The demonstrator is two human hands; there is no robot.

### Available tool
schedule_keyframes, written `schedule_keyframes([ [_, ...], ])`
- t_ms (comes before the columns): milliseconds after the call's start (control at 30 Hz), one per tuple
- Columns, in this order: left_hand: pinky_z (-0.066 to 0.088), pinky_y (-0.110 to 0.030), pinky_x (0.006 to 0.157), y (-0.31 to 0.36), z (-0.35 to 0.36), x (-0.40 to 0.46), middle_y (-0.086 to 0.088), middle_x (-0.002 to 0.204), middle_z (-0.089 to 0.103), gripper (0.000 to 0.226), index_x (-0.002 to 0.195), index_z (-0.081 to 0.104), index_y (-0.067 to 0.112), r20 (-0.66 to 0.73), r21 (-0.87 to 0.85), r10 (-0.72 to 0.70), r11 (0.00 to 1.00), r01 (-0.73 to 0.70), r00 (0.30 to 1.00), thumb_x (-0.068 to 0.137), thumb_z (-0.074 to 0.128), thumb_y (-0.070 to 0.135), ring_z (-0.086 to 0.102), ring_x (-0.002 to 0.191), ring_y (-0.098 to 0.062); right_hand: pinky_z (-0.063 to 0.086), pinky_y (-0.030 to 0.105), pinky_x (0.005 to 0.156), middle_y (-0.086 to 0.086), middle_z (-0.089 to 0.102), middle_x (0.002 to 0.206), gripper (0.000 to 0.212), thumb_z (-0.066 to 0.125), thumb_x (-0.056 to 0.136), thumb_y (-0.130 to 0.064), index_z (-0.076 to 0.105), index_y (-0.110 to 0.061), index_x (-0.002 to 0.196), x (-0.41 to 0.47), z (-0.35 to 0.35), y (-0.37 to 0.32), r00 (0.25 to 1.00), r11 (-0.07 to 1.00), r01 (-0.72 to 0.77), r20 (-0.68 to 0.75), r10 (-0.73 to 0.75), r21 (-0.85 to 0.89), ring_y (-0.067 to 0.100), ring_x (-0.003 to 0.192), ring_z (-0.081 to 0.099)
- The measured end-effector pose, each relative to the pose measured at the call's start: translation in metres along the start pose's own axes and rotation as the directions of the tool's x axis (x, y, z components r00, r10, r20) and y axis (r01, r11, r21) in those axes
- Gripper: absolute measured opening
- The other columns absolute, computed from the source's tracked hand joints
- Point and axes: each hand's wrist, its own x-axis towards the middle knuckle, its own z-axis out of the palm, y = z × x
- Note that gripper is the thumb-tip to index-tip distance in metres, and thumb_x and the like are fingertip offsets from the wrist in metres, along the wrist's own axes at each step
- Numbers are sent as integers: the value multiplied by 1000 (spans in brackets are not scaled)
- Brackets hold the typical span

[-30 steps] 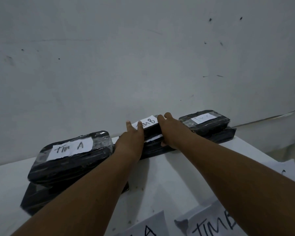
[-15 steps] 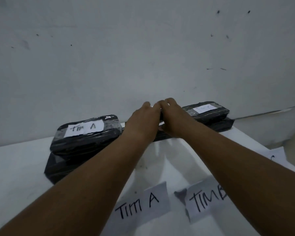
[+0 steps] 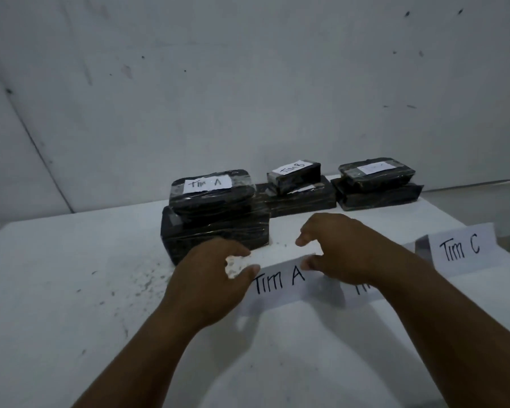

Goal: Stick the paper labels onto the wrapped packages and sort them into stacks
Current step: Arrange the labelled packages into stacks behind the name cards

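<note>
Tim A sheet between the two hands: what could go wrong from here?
1. The left hand and right hand bracket the loose Tim A sheet; a grab at one edge could crease it.
2. The right forearm covers a neighbouring sheet, so it might get dragged along.
3. The small Tim B package sits askew on its stack and could slip if bumped.

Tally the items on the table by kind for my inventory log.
Black wrapped packages: 6, in a Tim A stack, a Tim B stack and a right stack
Loose paper labels: 3 (Tim A, Tim C, one mostly hidden)
Total: 9
</note>
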Motion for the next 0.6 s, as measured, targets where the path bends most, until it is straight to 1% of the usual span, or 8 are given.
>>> schedule_keyframes([
  [100, 51, -23, 87, -12, 11, -15, 20, 122, 62, 37, 122, 65, 40, 43, 24, -67, 998, 66, 997, 89, 66, 56, 57, 100, -3, 36, 40, 112, -8, 53, 143, 43, 74, 90, -42, 65, -32, 131, -1, 8, -4, 1000, 997, -16, -6, 16, -76, 18, 133, 48],
  [200, 49, -20, 82, -14, 20, -18, 19, 122, 62, 29, 121, 65, 39, 18, -26, -99, 995, 100, 995, 94, 65, 49, 59, 97, -4, 37, 42, 109, -6, 57, 139, 32, 71, 94, -38, 69, -31, 125, 1, 13, -8, 999, 990, -21, -38, 16, -138, 21, 129, 51],
  [300, 52, -24, 83, -13, 25, -18, 18, 115, 66, 16, 111, 69, 38, 16, -49, -121, 991, 122, 993, 97, 62, 43, 60, 92, -4, 41, 41, 103, -6, 62, 129, 16, 70, 96, -29, 75, -33, 111, 3, 20, -9, 996, 985, -15, -93, -2, -172, 20, 120, 56],
  [367, 53, -24, 79, -14, 27, -17, 19, 106, 69, 11, 101, 69, 38, 31, -56, -125, 990, 126, 992, 99, 60, 43, 59, 87, -2, 42, 40, 101, -8, 64, 124, 14, 70, 95, -24, 76, -34, 104, 3, 23, -11, 994, 986, -20, -108, 3, -165, 18, 116, 59],
  [467, 48, -15, 67, -18, 22, -17, 22, 94, 66, 12, 93, 68, 38, 45, -74, -131, 988, 134, 990, 100, 59, 41, 58, 79, 3, 41, 39, 100, -10, 65, 121, 14, 71, 94, -22, 77, -33, 102, 3, 29, -14, 993, 992, -11, -117, -3, -122, 17, 114, 60],
  [533, 43, -12, 64, -23, 13, -19, 26, 90, 63, 10, 92, 67, 39, 64, -78, -130, 988, 135, 989, 100, 60, 37, 58, 78, 4, 42, 38, 99, -10, 66, 118, 14, 71, 95, -22, 78, -32, 100, 2, 33, -17, 992, 996, 11, -125, -22, -87, 17, 112, 61],
  [600, 42, -12, 64, -30, 5, -23, 30, 88, 60, 12, 89, 64, 43, 89, -75, -125, 988, 132, 988, 99, 62, 36, 59, 79, 4, 43, 38, 99, -10, 67, 115, 12, 70, 95, -24, 79, -31, 100, 1, 37, -23, 990, 997, 38, -132, -47, -67, 16, 108, 62],
])
